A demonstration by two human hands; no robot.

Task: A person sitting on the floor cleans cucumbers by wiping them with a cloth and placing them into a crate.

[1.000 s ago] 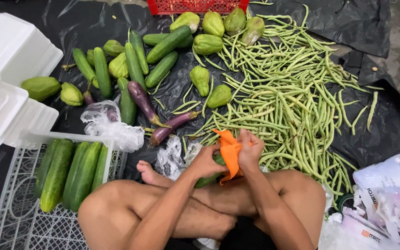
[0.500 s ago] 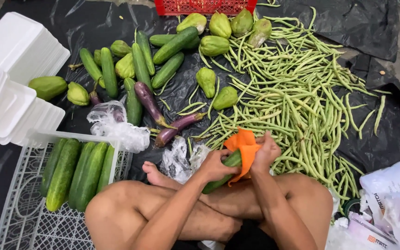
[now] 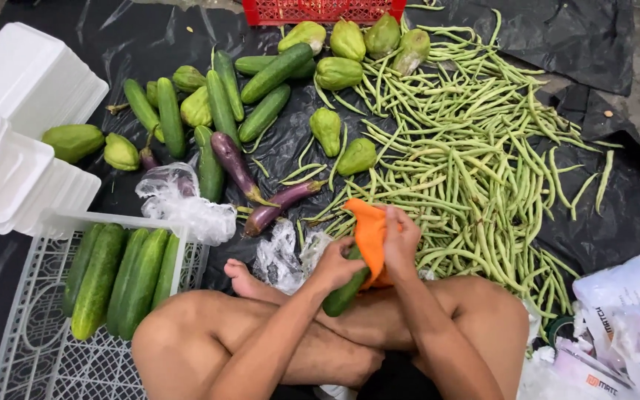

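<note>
I sit cross-legged on black plastic sheeting. My left hand (image 3: 335, 268) grips a green cucumber (image 3: 344, 293) that slants down over my leg. My right hand (image 3: 401, 238) presses an orange cloth (image 3: 370, 235) around the cucumber's upper end, which the cloth hides. A big spread of long green beans (image 3: 483, 170) lies just beyond my hands and to the right. Two purple eggplants (image 3: 261, 194) rest to the left of my hands, with crumpled clear plastic bags (image 3: 187, 207) beside them.
Cucumbers (image 3: 220, 104) and pale green chayotes (image 3: 350, 52) lie at the back, before a red crate (image 3: 320, 10). A white lattice crate (image 3: 38, 348) at lower left holds several cucumbers. White foam trays (image 3: 16, 141) are stacked at left. Printed plastic packages (image 3: 616, 333) sit at lower right.
The orange cloth has shifted along the cucumber as my right hand rubs it, and both hands have edged slightly. The view has tilted a little.
</note>
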